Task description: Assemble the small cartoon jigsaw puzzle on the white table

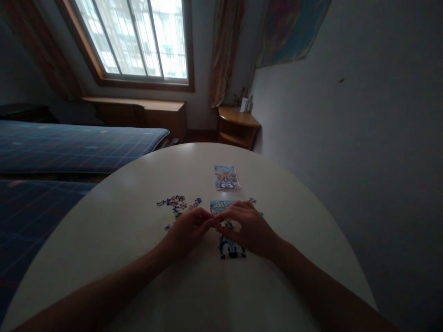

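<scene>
Your puzzle [232, 250] looks partly joined, with loose pieces [172, 201] left over; your left hand [189, 229] and right hand [249, 227] meet, fingertips nearly together, any grip impossible to tell.

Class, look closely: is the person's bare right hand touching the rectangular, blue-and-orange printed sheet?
Apart. The head view shows a strip of pale, rounded tabletop between the right hand and the printed sheet.

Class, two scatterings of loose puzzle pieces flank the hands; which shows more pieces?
The scattering beside the left hand: many show there, whereas only a few pieces show beside the right hand, which may hide others.
</scene>
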{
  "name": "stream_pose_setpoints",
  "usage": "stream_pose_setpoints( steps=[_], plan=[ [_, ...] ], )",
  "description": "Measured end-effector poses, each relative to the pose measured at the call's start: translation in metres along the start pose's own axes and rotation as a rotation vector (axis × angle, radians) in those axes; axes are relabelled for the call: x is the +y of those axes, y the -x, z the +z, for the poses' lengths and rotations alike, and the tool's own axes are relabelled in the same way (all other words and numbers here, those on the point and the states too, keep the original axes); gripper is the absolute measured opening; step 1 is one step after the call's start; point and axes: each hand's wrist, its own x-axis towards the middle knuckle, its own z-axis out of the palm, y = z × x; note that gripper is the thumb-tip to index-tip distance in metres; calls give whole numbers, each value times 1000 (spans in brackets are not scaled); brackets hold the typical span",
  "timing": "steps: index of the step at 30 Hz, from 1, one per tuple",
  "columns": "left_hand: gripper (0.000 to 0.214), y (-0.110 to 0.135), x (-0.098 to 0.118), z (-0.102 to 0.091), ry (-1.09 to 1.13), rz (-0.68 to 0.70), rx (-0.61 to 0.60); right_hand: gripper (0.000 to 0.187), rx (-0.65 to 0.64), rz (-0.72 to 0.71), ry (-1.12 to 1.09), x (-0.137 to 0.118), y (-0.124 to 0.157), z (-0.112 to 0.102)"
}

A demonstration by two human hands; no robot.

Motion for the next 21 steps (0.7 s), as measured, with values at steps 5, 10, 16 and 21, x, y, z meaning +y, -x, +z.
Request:
stream_pose_setpoints(
  steps=[5,10,16,21],
  plan=[
    [10,2,-4,0,-347,99,40,18,-69,39,-12,13,3,-5],
    [17,4,-9,-3,-538,291,-65,21,-111,48,-17,22,7,-7],
    [18,3,-8,-4,-589,366,-119,17,-126,40,-7,22,8,-1],
    [16,2,-8,-3,-599,379,-122,19,-141,45,8,22,7,3]
  ],
)
